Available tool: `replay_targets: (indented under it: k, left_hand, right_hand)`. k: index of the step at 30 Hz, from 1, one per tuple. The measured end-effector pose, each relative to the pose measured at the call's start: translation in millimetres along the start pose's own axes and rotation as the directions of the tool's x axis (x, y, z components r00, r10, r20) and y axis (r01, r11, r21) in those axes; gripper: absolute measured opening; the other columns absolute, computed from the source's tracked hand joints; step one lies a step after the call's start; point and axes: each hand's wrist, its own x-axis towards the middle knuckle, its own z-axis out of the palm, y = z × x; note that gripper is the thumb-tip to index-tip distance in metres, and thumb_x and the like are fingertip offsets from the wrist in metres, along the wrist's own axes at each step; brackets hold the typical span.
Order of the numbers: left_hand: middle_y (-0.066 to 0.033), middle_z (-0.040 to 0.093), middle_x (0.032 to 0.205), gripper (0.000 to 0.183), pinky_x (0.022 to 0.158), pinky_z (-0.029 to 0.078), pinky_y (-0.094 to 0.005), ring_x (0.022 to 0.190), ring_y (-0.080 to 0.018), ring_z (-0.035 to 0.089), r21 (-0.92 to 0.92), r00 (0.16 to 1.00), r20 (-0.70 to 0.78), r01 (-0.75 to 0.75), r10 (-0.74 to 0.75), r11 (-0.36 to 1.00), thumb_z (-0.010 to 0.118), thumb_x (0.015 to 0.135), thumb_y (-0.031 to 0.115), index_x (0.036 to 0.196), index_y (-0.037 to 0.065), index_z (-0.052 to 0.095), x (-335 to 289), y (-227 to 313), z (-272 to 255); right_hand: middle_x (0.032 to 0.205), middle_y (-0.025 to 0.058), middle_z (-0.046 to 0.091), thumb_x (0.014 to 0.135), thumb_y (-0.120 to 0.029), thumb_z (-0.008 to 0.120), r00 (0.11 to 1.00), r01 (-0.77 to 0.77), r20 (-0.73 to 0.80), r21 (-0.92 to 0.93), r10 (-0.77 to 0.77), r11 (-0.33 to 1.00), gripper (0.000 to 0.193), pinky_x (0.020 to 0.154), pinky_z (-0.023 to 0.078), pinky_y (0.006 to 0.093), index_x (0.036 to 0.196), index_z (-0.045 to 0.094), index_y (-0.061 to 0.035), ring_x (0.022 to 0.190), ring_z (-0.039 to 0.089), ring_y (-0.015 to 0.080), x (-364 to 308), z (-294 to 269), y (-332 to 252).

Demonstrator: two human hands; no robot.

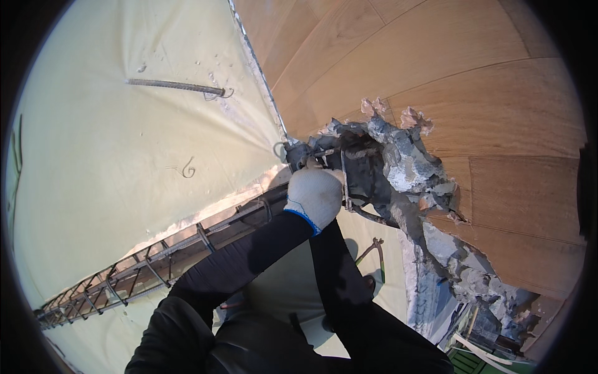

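The left forearm (249, 255), covered by a black sleeve (274, 240), is angled upward and to the right. The left hand (316, 190) is clad in a white knit glove (311, 198) edged in blue at the wrist; its back is turned toward the viewer and its fingertips are hidden. The right forearm (341, 274), also covered in black, is slanted up and leftward, its right hand largely concealed by the left.
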Motion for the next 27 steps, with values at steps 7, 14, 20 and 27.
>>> replay_targets:
  k: [7,14,20,27]
  left_hand:
    - [-0.0255,0.078,0.111,0.023,0.083,0.061,-0.0513,0.093,-0.0429,0.074,-0.485,0.974,-0.066,0.158,-0.216,0.860,0.069,0.103,0.024,0.106,0.003,0.076,-57.3,4.2,-28.3]
    - [-0.0221,0.079,0.113,0.028,0.091,0.062,-0.0471,0.105,-0.0420,0.077,-0.620,0.897,-0.149,0.243,-0.416,0.746,0.067,0.107,0.024,0.122,0.002,0.077,-109.5,-36.6,-39.8]
    - [-0.0189,0.076,0.119,0.034,0.095,0.059,-0.0425,0.103,-0.0328,0.075,-0.692,0.834,-0.172,0.277,-0.525,0.666,0.076,0.102,0.017,0.133,0.004,0.074,-97.4,-39.2,-42.1]
    - [-0.0196,0.076,0.124,0.047,0.100,0.057,-0.0427,0.113,-0.0322,0.073,-0.720,0.762,-0.182,0.328,-0.622,0.612,0.077,0.101,0.036,0.135,0.003,0.074,-98.8,-79.9,-58.7]
  right_hand:
    - [0.121,0.0097,0.072,0.119,-0.040,0.054,0.999,0.021,0.043,0.182,-0.029,0.983,0.048,0.095,0.058,0.0360,0.145,0.071,-0.0026,0.111,0.068,0.0170,-36.5,9.0,-23.2]
    - [0.113,0.0128,0.075,0.099,-0.017,0.081,0.733,0.217,-0.112,-0.896,-0.671,0.387,0.043,0.092,0.058,0.0368,0.136,0.071,0.0012,0.102,0.073,0.0259,-75.9,-142.8,-14.0]
    - [0.146,0.0260,0.066,0.099,-0.033,0.074,0.777,-0.604,-0.529,-0.780,-0.341,-0.166,0.066,0.114,0.054,0.0538,0.156,0.058,-0.0027,0.134,0.065,0.0471,-26.9,-337.1,-9.8]
    - [0.118,0.0232,0.075,0.103,-0.024,0.069,0.965,-0.152,-0.095,-0.963,-0.246,-0.223,0.030,0.095,0.058,0.0559,0.127,0.072,-0.0056,0.111,0.073,0.0476,-36.2,-368.4,-22.8]
